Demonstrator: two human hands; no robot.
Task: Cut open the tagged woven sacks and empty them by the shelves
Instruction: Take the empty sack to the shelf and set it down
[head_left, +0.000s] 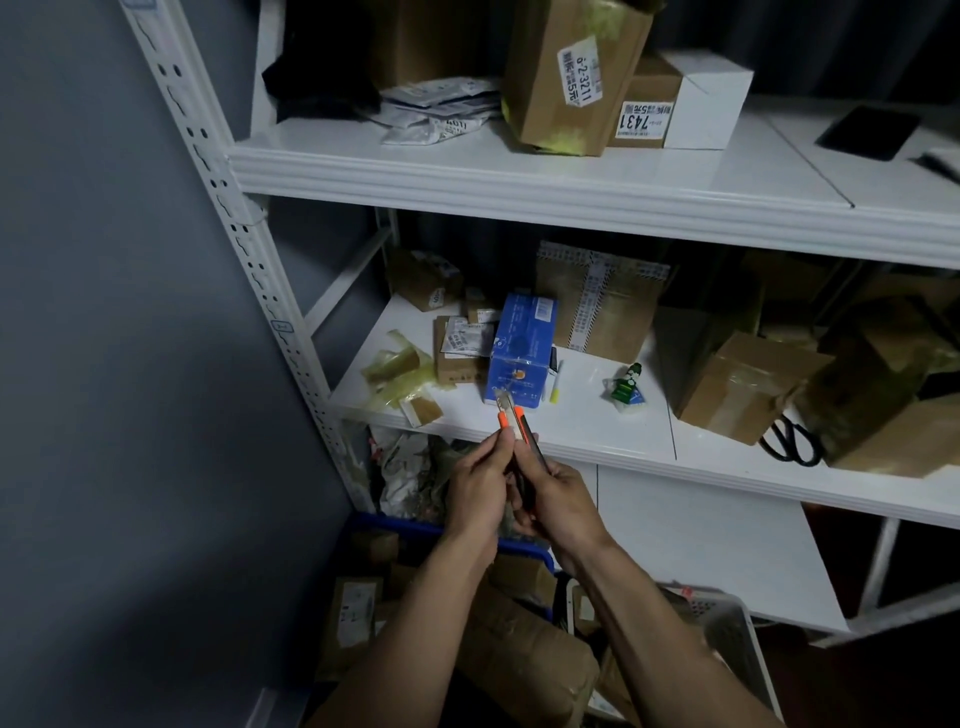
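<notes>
An orange and black utility knife (514, 422) points up, its short blade out, in front of the middle shelf edge. My right hand (558, 499) is wrapped around its black handle. My left hand (480, 486) pinches the knife's orange upper part between thumb and fingers. No woven sack can be made out; only brown parcels (524, 654) lie under my forearms.
White metal shelves (519, 179) hold cardboard boxes, a blue box (522, 348), a yellow marker (555, 391) and black scissors (792, 441). A blue bin (395, 527) and a white basket (727, 623) of parcels sit on the floor. A grey wall stands at left.
</notes>
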